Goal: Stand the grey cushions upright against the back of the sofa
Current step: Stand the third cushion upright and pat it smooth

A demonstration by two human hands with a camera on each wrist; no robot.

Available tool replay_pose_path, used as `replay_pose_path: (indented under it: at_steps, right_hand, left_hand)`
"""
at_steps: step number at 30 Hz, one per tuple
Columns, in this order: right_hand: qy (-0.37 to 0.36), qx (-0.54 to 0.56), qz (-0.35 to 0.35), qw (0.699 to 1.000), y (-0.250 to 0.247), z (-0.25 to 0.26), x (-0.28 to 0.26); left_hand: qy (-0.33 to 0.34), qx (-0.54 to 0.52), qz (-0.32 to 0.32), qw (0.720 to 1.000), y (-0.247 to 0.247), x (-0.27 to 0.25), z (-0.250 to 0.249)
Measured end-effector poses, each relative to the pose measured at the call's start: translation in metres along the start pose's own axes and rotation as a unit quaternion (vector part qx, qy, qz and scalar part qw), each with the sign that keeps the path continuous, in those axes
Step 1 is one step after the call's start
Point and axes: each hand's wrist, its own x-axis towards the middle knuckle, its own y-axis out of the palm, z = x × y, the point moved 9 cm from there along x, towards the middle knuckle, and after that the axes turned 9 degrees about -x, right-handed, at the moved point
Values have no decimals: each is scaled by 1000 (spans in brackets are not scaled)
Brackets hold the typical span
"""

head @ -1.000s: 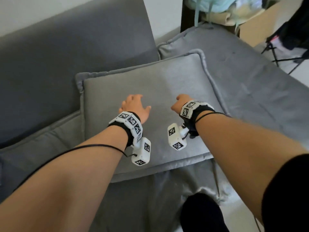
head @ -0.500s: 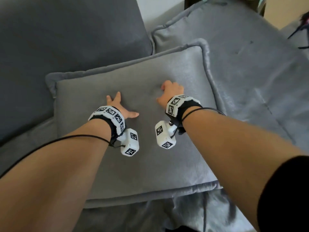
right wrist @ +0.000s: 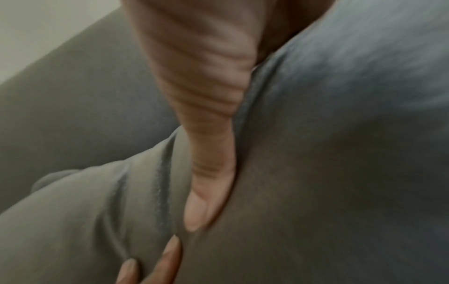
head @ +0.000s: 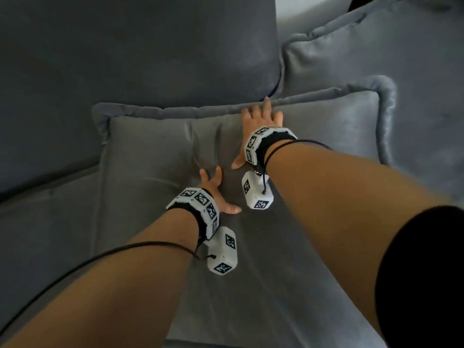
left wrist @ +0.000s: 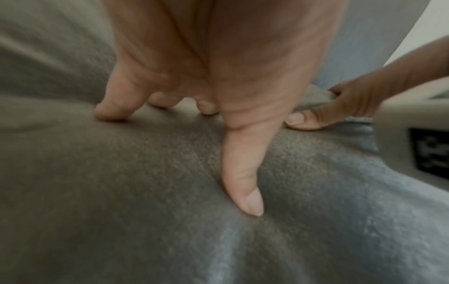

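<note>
A large grey cushion [head: 155, 156] with a flat border lies on the sofa seat [head: 45, 234]. Its far edge touches the dark grey sofa back [head: 130, 54]. My left hand [head: 213, 188] presses on the cushion's middle, fingers spread; in the left wrist view this left hand [left wrist: 206, 86] digs its fingertips and thumb into the fabric. My right hand [head: 261, 118] lies flat higher up, fingers reaching the far border. The right wrist view shows the right hand [right wrist: 211, 173] with its thumb sunk into a fold. A second grey cushion [head: 391, 43] sits at the back right.
The second cushion's piped edge meets the sofa back at the corner [head: 281, 79]. A strip of pale wall [head: 308, 6] shows above. Black cables run along both forearms. The sofa seat extends to the left of the cushion.
My right hand went from a curled fist to flat and slid up to the cushion's far border. The left hand stays pressed on the middle. The camera has moved closer and looks steeper.
</note>
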Motion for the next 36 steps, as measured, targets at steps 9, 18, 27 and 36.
replay_pose_path:
  at_steps: [9,18,27,36]
  right_hand:
    - [-53,-44,-2,998,4,27,32]
    - [-57,-51,-45,996,4,35,19]
    - [-21,-46,-72,996,-7,40,-31]
    - [-17,-40,-56,997,-53,67,-120]
  left_hand:
    - [-5,-1,25,1000,6,19,7]
    - [1,23,7,1000,7,12,3]
    - [61,75,38,995,13,-12,12]
    - [132,52,-155,978,-111,-105,50]
